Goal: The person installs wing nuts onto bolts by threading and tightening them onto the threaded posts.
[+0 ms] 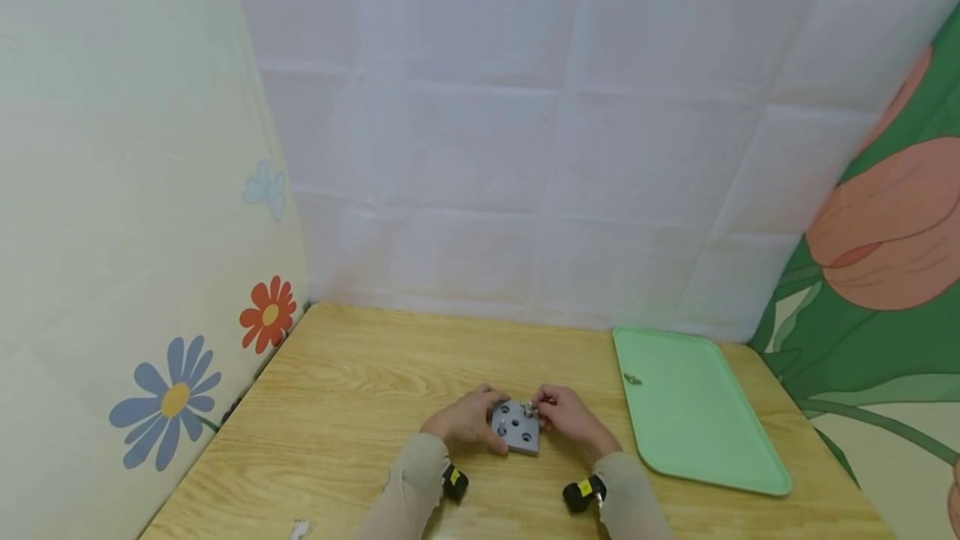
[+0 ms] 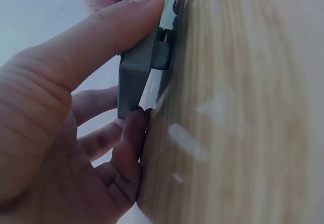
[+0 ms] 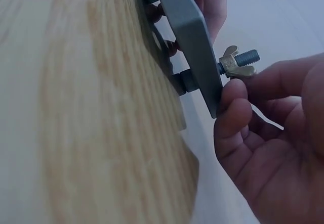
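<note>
A grey metal plate (image 1: pixel 516 432) with several round holes is held over the table at the front middle. My left hand (image 1: pixel 471 421) grips its left side, thumb on the near edge and fingers at the far side. At the plate's far right corner, a threaded bolt (image 3: pixel 248 57) passes through, its head on the table side. A brass-coloured wing nut (image 3: pixel 233 68) sits on that bolt, apart from the plate's face. My right hand (image 1: pixel 567 419) pinches the wing nut with thumb and forefinger. Another bolt (image 1: pixel 502 427) stands in the plate near my left thumb.
To the right lies a light green tray (image 1: pixel 697 415) with a small brass-coloured piece (image 1: pixel 632 378), apparently a wing nut, near its left rim. A white scrap (image 1: pixel 300 529) lies at the front left of the wooden table (image 1: pixel 360 382). White cloth (image 1: pixel 480 148) hangs behind.
</note>
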{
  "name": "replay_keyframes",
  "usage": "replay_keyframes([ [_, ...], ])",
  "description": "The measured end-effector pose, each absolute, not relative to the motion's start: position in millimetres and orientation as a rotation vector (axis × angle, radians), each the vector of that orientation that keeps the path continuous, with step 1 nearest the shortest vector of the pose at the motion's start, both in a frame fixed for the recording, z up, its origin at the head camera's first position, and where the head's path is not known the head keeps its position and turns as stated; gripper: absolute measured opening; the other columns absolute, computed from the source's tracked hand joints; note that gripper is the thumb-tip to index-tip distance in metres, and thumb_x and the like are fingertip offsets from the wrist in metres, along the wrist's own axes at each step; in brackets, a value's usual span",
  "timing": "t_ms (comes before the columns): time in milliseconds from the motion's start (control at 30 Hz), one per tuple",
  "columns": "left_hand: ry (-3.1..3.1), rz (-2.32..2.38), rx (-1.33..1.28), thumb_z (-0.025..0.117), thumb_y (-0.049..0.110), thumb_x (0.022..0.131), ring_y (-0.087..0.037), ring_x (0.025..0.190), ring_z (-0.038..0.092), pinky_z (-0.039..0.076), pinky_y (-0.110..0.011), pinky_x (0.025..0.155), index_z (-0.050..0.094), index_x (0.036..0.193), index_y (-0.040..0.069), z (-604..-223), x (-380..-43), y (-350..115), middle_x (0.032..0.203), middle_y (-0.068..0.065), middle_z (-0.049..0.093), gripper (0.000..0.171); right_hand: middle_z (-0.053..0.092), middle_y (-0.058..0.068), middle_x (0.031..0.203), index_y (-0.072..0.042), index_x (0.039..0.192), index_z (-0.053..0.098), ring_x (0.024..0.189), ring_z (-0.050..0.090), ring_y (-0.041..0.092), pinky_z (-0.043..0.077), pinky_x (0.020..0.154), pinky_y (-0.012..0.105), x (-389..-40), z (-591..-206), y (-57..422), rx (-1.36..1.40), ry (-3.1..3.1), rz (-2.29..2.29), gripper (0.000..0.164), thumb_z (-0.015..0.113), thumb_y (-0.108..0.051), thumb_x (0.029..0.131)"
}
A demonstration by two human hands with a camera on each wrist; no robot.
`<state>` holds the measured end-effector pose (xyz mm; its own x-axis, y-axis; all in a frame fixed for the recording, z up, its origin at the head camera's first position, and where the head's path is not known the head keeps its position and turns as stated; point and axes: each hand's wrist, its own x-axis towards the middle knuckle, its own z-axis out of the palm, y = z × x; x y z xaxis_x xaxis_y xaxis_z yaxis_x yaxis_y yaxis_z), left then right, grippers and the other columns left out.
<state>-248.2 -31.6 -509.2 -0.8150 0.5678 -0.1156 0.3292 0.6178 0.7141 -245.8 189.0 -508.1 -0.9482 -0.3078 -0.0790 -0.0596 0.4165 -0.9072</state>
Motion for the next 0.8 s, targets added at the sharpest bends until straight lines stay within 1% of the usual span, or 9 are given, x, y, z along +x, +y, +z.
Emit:
replay_keyframes([
  [100, 2.51, 1.019, 0.716, 0.086, 0.031, 0.067, -0.009, 0.098, 0.048, 0.041, -0.029, 0.087, 0.051, 0.134, 0.014, -509.4, -248.1, -31.8, 0.116, 0.006, 0.045, 0.077, 0.056, 0.004, 0.081, -0.002, 0.09, 0.06, 0.069, 0.052, 0.016, 0.044, 0.058, 0.028, -246.5, -508.5, 188.9, -0.355, 2.48, -1.501, 0.004, 0.057, -0.002, 0.087],
  [133, 2.509, 1.022, 0.718, 0.086, 0.03, 0.067, -0.01, 0.097, 0.048, 0.042, -0.029, 0.086, 0.051, 0.134, 0.014, -509.3, -248.0, -31.7, 0.115, 0.005, 0.045, 0.077, 0.056, 0.004, 0.082, -0.002, 0.09, 0.059, 0.07, 0.052, 0.016, 0.044, 0.058, 0.028, -247.0, -508.8, 188.9, -0.359, 2.488, -1.49, 0.005, 0.059, -0.004, 0.086],
  [300, 2.517, 1.015, 0.722, 0.086, 0.031, 0.067, -0.009, 0.095, 0.048, 0.042, -0.029, 0.085, 0.051, 0.134, 0.013, -509.5, -248.2, -31.3, 0.114, 0.006, 0.045, 0.077, 0.055, 0.004, 0.081, -0.004, 0.102, 0.057, 0.07, 0.053, 0.017, 0.045, 0.059, 0.029, -249.3, -510.7, 190.8, -0.406, 2.496, -1.468, 0.02, 0.063, -0.008, 0.083],
  [367, 2.521, 1.007, 0.721, 0.086, 0.032, 0.067, -0.009, 0.096, 0.048, 0.042, -0.029, 0.085, 0.051, 0.134, 0.014, -509.9, -248.4, -31.1, 0.114, 0.006, 0.045, 0.077, 0.055, 0.004, 0.08, -0.005, 0.105, 0.058, 0.07, 0.052, 0.017, 0.044, 0.06, 0.03, -249.9, -511.0, 191.6, -0.429, 2.498, -1.458, 0.023, 0.064, -0.007, 0.083],
  [433, 2.517, 1.009, 0.717, 0.086, 0.032, 0.067, -0.009, 0.097, 0.048, 0.042, -0.029, 0.086, 0.051, 0.134, 0.014, -510.0, -248.5, -30.9, 0.114, 0.006, 0.045, 0.077, 0.056, 0.004, 0.081, -0.006, 0.103, 0.062, 0.072, 0.052, 0.018, 0.044, 0.061, 0.03, -250.0, -510.5, 191.5, -0.441, 2.505, -1.444, 0.02, 0.064, -0.007, 0.084],
  [567, 2.518, 1.008, 0.716, 0.086, 0.032, 0.067, -0.009, 0.098, 0.048, 0.042, -0.03, 0.087, 0.051, 0.134, 0.014, -510.4, -248.9, -31.3, 0.115, 0.006, 0.045, 0.077, 0.056, 0.002, 0.083, -0.008, 0.092, 0.066, 0.077, 0.051, 0.018, 0.043, 0.065, 0.031, -249.7, -509.5, 190.0, -0.416, 2.518, -1.422, 0.008, 0.067, -0.01, 0.084],
  [800, 2.529, 0.98, 0.732, 0.085, 0.034, 0.067, -0.009, 0.098, 0.047, 0.041, -0.03, 0.087, 0.051, 0.134, 0.015, -509.8, -249.6, -31.0, 0.116, 0.005, 0.045, 0.077, 0.057, 0.002, 0.079, -0.008, 0.087, 0.061, 0.074, 0.051, 0.017, 0.042, 0.063, 0.031, -250.0, -509.2, 186.8, -0.389, 2.564, -1.366, 0.01, 0.069, -0.011, 0.082],
])
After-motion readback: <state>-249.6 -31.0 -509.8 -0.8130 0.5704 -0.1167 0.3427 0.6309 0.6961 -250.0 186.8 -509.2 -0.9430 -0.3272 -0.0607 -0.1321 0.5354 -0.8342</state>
